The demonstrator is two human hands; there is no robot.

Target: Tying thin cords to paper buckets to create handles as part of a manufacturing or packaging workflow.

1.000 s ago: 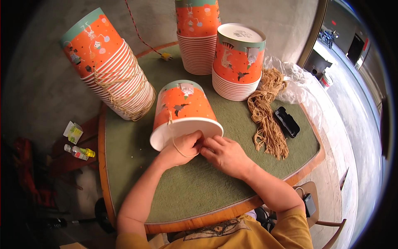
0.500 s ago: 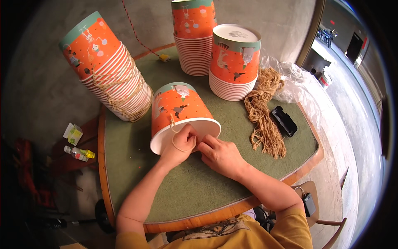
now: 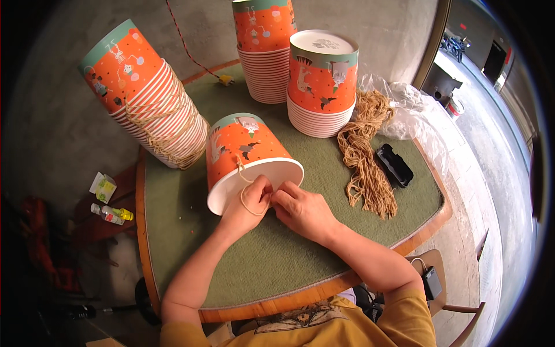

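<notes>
1. Both forearms enter from the lower edge of the frame and converge toward the centre, bare from the short yellow sleeves down.
2. The left forearm rises from the lower left, running up and to the right; its wrist is nearly straight.
3. The left hand [image 3: 250,203] sits just left of centre, back toward the camera, fingers curled in and pinched together at the tips.
4. The right forearm comes from the lower right, angled up and to the left, elbow bent near the bottom edge.
5. The right hand [image 3: 302,210] lies at centre, knuckles up, fingers curled, fingertips meeting those of the left hand.
</notes>
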